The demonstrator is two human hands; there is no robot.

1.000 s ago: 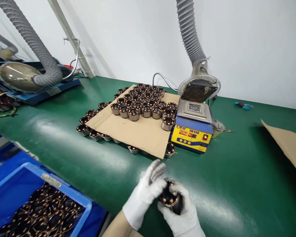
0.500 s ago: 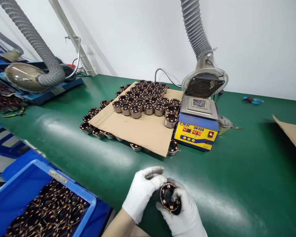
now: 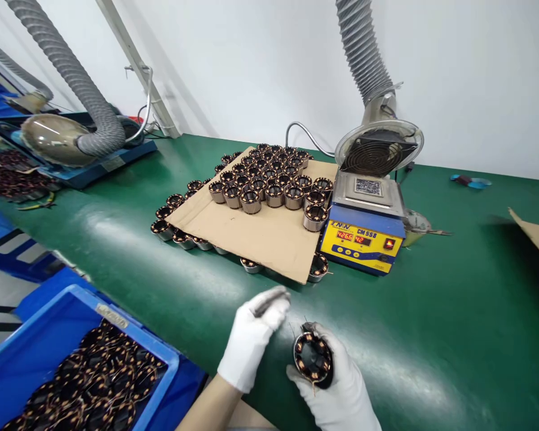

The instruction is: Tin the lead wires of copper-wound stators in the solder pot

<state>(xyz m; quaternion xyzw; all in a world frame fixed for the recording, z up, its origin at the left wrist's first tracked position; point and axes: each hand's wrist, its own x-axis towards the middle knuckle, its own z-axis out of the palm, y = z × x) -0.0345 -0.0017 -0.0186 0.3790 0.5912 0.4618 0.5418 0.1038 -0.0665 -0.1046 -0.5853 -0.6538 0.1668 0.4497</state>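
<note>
In a white glove with darkened fingertips, my right hand grips a motor stator, a metal ring with copper windings, its open end tilted up towards me. Thin wire ends stick out from its top, and another hangs at its lower edge. My left hand, gloved too, is held just left of the stator and apart from it. Its thumb and fingers are pressed together; whether anything is between them is hidden.
Many stators stand on a cardboard sheet, with more beneath it. Right of them is a yellow-blue solder pot under a fume hood. A blue crate of wound cores is at lower left. Cardboard juts in at right.
My left hand has drawn away from the stator's wire ends, up and to the left. My right hand still holds the stator, its thumb no longer inside the ring. The view has shifted slightly.
</note>
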